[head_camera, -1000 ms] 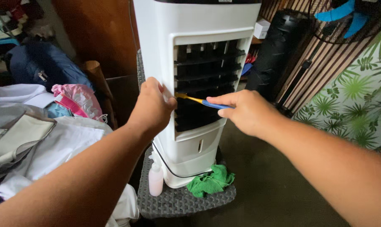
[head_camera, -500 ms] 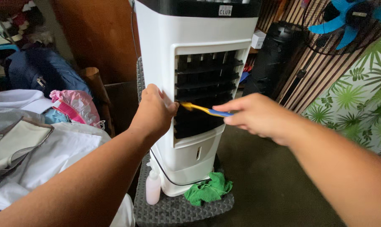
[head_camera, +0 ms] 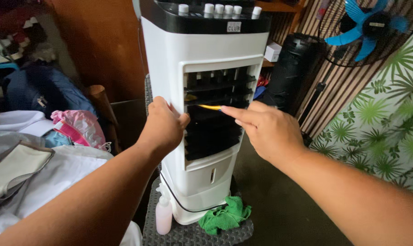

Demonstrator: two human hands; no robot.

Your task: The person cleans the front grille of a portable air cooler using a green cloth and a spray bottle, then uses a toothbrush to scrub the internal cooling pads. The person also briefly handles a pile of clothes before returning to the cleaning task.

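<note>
A tall white air cooler [head_camera: 170, 68] with a black control top stands on a grey woven mat [head_camera: 188, 234], and every place below is given from it. Its front holds a dark louvered vent [head_camera: 213, 123] of horizontal slats. To the left of the cooler lies a heap of white and grey laundry [head_camera: 42, 177], with a pink bag [head_camera: 79, 125] and a dark blue bag [head_camera: 33, 91] behind the heap. To the right of the cooler a black cylindrical thing [head_camera: 290, 73] stands against slatted panels, and farther right is a fan with blue blades [head_camera: 361, 27] above a green leaf-print sheet [head_camera: 379, 132].

The left hand [head_camera: 163, 125] rests against the cooler's left front edge, its fingers [head_camera: 177, 119] curled, with the thumb reaching the vent frame; it grips nothing loose. The right hand [head_camera: 265, 130] is in front of the vent's right half, its fingers pinched narrowly around the blue handle of a toothbrush [head_camera: 210, 107]. The yellow neck of the brush lies nearly level across an upper slat, with the head pointing toward the left side of the vent.

At the foot of the cooler, a crumpled green cloth [head_camera: 224, 216] lies on the mat just in front, and 1 small pale pink bottle [head_camera: 163, 216] stands at the front left corner.
</note>
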